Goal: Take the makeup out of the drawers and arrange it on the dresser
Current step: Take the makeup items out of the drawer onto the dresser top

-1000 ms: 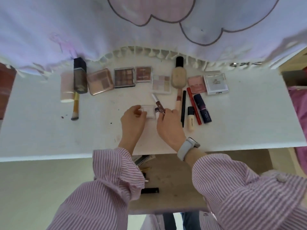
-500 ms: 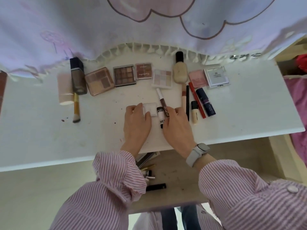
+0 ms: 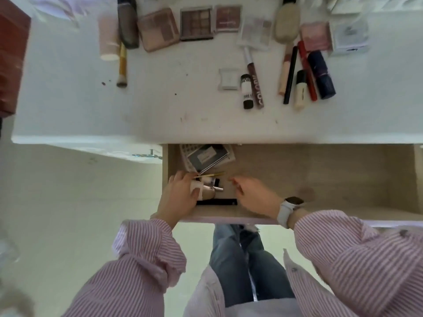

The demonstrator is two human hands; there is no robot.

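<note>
Where both rested on the dresser (image 3: pixel 160 106), left hand (image 3: pixel 180 197) apparently grips drawer (image 3: pixel 297 175) tube (image 3: pixel 203 191).

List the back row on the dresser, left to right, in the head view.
Pink tube → dark bottle → rose palette → brown palette → mauve palette → clear palette → beige bottle → pink compact → white compact.

Six palettes (image 3: pixel 196 22), one brush (image 3: pixel 122 65), two hands (image 3: pixel 177 197), one drawer (image 3: pixel 320 179).

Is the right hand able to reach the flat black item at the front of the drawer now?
Probably yes. The right hand hangs open inside the drawer, just beside the flat black item, with nothing between them. The left hand holds a tube next to it.
</note>
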